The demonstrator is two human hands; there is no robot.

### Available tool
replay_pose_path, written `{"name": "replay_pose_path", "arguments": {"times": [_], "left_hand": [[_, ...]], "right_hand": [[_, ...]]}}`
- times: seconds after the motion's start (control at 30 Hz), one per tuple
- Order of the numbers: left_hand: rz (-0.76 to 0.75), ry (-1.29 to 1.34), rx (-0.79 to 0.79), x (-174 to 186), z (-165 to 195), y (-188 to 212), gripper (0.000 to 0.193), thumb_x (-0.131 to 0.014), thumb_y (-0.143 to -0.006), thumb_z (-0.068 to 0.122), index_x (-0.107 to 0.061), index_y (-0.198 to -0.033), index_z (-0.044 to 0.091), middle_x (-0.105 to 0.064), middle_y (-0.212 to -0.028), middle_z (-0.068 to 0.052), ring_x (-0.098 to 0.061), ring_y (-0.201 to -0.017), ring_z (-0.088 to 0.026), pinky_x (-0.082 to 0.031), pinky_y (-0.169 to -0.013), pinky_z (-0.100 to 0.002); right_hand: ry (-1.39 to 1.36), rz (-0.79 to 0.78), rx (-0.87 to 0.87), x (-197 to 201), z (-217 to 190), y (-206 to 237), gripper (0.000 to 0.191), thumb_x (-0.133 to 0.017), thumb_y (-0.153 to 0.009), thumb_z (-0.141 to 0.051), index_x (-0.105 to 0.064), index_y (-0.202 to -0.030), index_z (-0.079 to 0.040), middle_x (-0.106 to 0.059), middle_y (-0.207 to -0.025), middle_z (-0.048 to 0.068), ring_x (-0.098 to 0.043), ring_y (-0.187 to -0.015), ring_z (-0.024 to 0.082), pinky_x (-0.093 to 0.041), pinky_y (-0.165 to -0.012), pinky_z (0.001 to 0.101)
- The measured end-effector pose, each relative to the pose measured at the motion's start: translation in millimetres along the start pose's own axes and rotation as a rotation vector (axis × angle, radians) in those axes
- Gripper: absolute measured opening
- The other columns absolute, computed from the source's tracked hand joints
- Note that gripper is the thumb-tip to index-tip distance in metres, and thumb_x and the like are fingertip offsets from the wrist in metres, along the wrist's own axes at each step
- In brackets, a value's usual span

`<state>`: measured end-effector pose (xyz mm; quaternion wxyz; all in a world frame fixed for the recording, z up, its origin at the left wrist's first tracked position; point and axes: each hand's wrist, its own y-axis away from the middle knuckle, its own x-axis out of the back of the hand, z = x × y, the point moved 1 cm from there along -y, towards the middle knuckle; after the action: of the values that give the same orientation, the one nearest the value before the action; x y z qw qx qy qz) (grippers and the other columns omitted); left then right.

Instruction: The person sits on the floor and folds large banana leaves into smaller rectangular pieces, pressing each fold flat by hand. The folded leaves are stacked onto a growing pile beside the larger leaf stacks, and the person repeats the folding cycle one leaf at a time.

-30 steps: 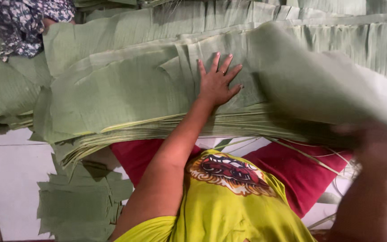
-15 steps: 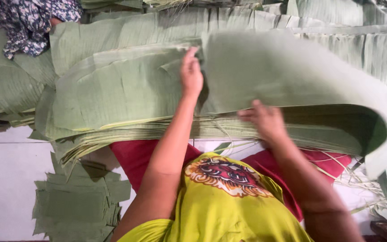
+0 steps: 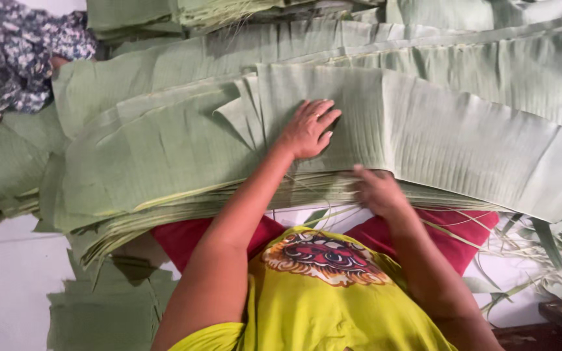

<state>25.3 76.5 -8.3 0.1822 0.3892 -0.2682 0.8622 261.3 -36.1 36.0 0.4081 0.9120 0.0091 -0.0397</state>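
Since the earlier frame the top green leaf sheet (image 3: 424, 130) has been laid flat on the leaf stack (image 3: 151, 162), its raised fold gone. It is pressed under the left hand (image 3: 308, 130), grip apart, fingers spread flat. The stack's near edge below it is touched by the right hand (image 3: 377, 192); its grip cannot be told through blur. Patterned cloth (image 3: 21, 52) lies far left of both
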Motion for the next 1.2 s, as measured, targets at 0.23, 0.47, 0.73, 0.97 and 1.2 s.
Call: {"name": "replay_pose_path", "arguments": {"times": [0.23, 0.47, 0.73, 0.97, 1.2], "left_hand": [[0.179, -0.095, 0.24, -7, 12, 8, 0.068, -0.07, -0.089, 0.027, -0.045, -0.15, 0.012, -0.041, -0.155, -0.019, -0.038, -0.147, -0.039, -0.029, -0.121, -0.062], [0.015, -0.198, 0.121, 6, 17, 1, 0.048, -0.069, -0.082, 0.023, -0.066, -0.13, 0.018, -0.048, -0.149, -0.014, -0.043, -0.141, -0.034, -0.039, -0.111, -0.056], [-0.1, -0.276, 0.074, 11, 16, -13, 0.044, -0.065, -0.082, 0.034, -0.071, -0.124, 0.024, -0.057, -0.129, -0.009, -0.049, -0.12, -0.028, -0.043, -0.091, -0.051], [-0.185, -0.313, 0.225, 25, 14, -7, 0.06, -0.053, -0.092, 0.06, -0.053, -0.147, 0.033, -0.034, -0.162, -0.007, -0.027, -0.149, -0.032, -0.025, -0.111, -0.065], [-0.274, -0.319, 0.39, 39, 19, -5, 0.067, -0.05, -0.091, 0.069, -0.046, -0.151, 0.039, -0.026, -0.167, 0.004, -0.015, -0.156, -0.029, -0.005, -0.113, -0.081]], "right_hand": [[0.533, 0.401, 0.477, 76, -63, -32, 0.039, -0.063, -0.108, -0.025, -0.068, -0.088, 0.008, -0.068, -0.072, 0.013, -0.063, -0.059, 0.02, -0.051, -0.054, 0.0342], [-0.238, 0.165, 0.293, 54, -52, -62, 0.017, -0.064, -0.104, -0.014, -0.061, -0.103, 0.003, -0.069, -0.081, 0.009, -0.068, -0.07, 0.018, -0.053, -0.057, 0.0293], [0.111, 0.252, 0.457, 40, -35, -53, 0.019, -0.06, -0.105, -0.011, -0.066, -0.108, 0.006, -0.073, -0.09, 0.016, -0.067, -0.073, 0.019, -0.054, -0.065, 0.0297], [-0.242, 0.091, 0.545, 57, -4, -15, 0.018, -0.054, -0.107, -0.005, -0.064, -0.118, 0.005, -0.072, -0.103, 0.015, -0.075, -0.092, 0.023, -0.062, -0.08, 0.0345], [-0.279, 0.097, 0.72, 92, -33, 64, 0.025, -0.052, -0.106, -0.001, -0.063, -0.128, 0.001, -0.071, -0.11, 0.015, -0.073, -0.09, 0.025, -0.063, -0.082, 0.0365]]}}
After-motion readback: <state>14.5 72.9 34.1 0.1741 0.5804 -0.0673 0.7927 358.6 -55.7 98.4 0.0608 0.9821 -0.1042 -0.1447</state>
